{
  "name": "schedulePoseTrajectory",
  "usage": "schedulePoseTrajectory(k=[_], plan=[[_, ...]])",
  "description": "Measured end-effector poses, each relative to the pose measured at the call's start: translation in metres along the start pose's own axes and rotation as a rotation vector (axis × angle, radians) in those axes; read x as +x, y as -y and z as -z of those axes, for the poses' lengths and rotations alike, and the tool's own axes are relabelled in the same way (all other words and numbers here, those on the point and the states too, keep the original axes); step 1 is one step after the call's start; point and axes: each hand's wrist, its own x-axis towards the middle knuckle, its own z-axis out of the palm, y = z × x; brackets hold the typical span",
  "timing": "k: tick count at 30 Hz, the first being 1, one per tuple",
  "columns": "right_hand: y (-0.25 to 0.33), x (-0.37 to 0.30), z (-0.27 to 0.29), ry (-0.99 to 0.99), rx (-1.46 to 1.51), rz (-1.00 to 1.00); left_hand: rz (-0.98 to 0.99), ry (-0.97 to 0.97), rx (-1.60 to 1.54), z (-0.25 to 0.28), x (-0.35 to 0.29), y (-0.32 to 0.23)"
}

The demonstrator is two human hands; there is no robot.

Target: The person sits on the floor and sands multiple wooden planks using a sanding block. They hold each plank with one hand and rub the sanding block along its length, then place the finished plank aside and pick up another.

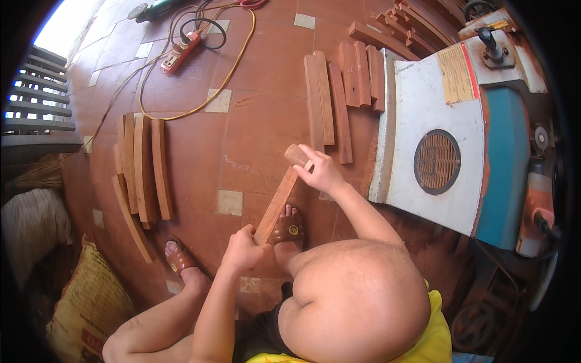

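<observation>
While the person crouches on the tiled floor (254,115), left hand (243,248) fingers clamped on wooden slat (277,206) near end, right hand (321,172) fingers gripping far end with small block (295,155), stacked slats (144,169) left.

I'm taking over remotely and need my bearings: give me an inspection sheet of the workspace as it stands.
Surface: reddish tiled floor with pale inset squares.
Job's things: wooden slat held slanted at both ends, small block at its top.
Clutter: curved slats stacked left; straight slats ahead.
Hands: left hand grips the lower end; right hand at the upper end.
Cables: yellow cord looping to a red power strip.
Surroundings: white and teal machine right; yellow sack lower left.
</observation>
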Motion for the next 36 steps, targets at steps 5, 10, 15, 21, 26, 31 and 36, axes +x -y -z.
schedulePoseTrajectory(k=[5,10,15,21,26,31,36], plan=[[0.051,-0.037,-0.003,0.198,0.167,0.23,0.121,0.032,-0.012,-0.004,0.003,0.008],[0.053,-0.047,-0.001,0.231,0.144,0.232,0.11,0.051,-0.042,-0.007,0.008,0.014],[-0.001,-0.017,0.0,-0.038,0.022,-0.068,0.059,-0.006,0.01,-0.01,0.007,0.01],[0.079,-0.065,-0.009,0.337,0.046,0.345,0.038,-0.06,0.081,-0.011,0.003,0.021],[0.004,-0.026,-0.006,-0.131,0.01,0.064,0.056,-0.087,0.105,-0.024,0.006,0.02],[0.055,-0.054,-0.004,0.064,0.085,0.335,0.061,-0.103,0.178,-0.014,-0.002,0.009],[0.052,-0.039,0.003,0.19,0.016,0.284,0.014,-0.214,0.357,-0.017,-0.006,0.008]])
